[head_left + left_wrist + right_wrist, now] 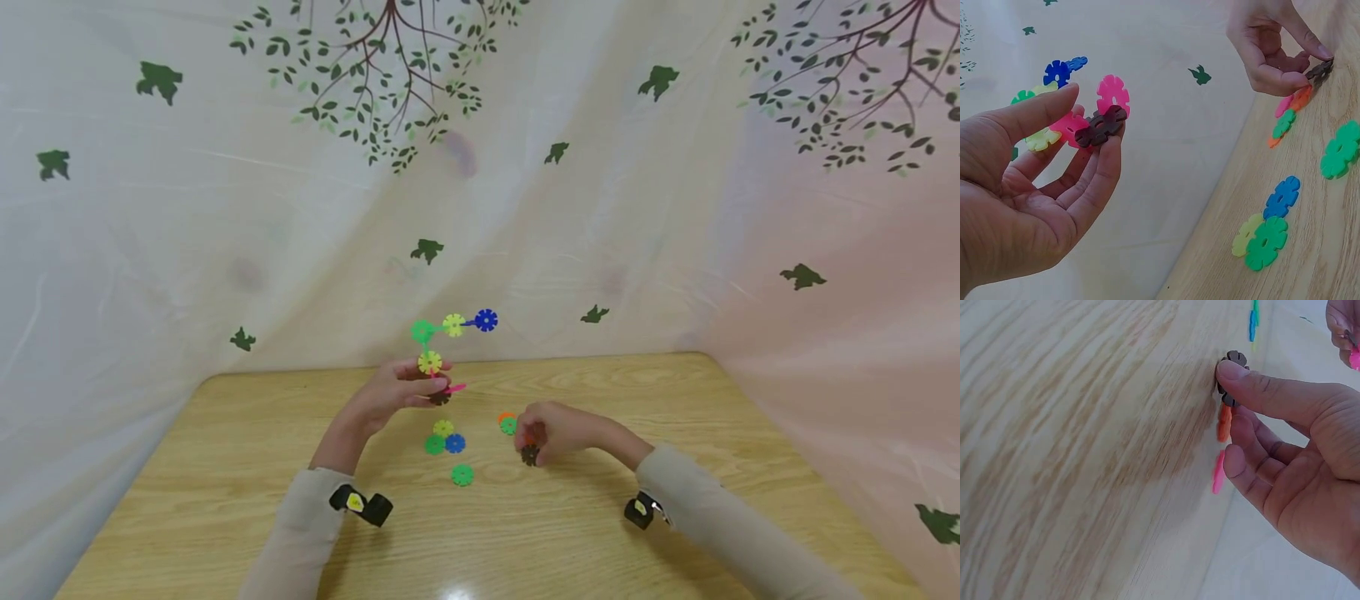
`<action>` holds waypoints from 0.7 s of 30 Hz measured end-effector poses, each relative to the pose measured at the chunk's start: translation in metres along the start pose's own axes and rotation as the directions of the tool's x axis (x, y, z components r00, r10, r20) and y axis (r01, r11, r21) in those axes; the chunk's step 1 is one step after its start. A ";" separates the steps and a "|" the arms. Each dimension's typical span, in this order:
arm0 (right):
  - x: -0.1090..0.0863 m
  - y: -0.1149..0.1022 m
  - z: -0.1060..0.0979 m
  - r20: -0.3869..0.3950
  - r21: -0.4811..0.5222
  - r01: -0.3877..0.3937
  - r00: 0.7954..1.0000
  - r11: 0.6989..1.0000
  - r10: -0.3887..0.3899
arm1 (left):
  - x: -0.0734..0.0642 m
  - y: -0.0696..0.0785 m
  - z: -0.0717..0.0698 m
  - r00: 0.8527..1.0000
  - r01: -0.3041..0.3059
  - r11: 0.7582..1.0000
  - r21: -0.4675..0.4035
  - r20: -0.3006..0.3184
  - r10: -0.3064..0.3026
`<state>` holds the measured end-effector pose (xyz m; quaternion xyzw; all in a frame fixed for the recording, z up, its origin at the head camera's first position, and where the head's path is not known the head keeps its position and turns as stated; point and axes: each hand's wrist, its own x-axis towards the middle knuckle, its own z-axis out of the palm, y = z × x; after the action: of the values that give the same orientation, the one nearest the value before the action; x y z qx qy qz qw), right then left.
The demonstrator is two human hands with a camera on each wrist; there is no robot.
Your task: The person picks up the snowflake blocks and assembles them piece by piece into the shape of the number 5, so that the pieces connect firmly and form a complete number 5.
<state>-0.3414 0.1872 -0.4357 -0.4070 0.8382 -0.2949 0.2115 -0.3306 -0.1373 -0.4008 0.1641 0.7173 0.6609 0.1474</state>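
Observation:
My left hand (pixel 382 396) is raised over the table, gripping a chain of interlocked notched plastic discs by its lower end. A dark brown disc (pixel 1102 125) sits at the fingertips with a pink disc (pixel 1113 97) slotted into it. Farther along come yellow and green discs, up to a dark blue disc (pixel 486 320) at the far end. Low over the tabletop, my right hand (pixel 562 429) pinches a separate dark brown disc (pixel 1237 358) between thumb and fingers. An orange disc (pixel 1225 422) and a pink disc (pixel 1218 472) lie by those fingers, partly hidden in the head view.
Between the hands, on the wooden table (pixel 247 467), lie a yellow disc (pixel 443 427), a green disc (pixel 435 444) and a blue disc (pixel 455 443) close together. Another green disc (pixel 462 475) lies nearer. A leaf-printed curtain (pixel 525 233) hangs behind the table.

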 end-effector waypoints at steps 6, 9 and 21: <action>0.008 -0.001 -0.003 0.014 0.030 0.008 1.000 1.000 -0.008 | 0.000 0.000 -0.001 1.000 -0.004 1.000 -0.001 0.002 0.004; 0.013 -0.001 -0.007 -0.040 0.031 0.028 0.999 0.999 -0.026 | 0.000 0.000 -0.002 1.000 -0.004 1.000 0.000 0.000 0.004; 0.035 -0.032 -0.026 -0.353 0.136 0.047 0.936 0.990 0.004 | -0.002 0.001 -0.004 1.000 -0.027 0.999 0.022 -0.008 0.028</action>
<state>-0.3595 0.1512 -0.3996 -0.3406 0.8348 -0.4244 0.0832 -0.3302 -0.1415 -0.3997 0.1728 0.7229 0.6555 0.1335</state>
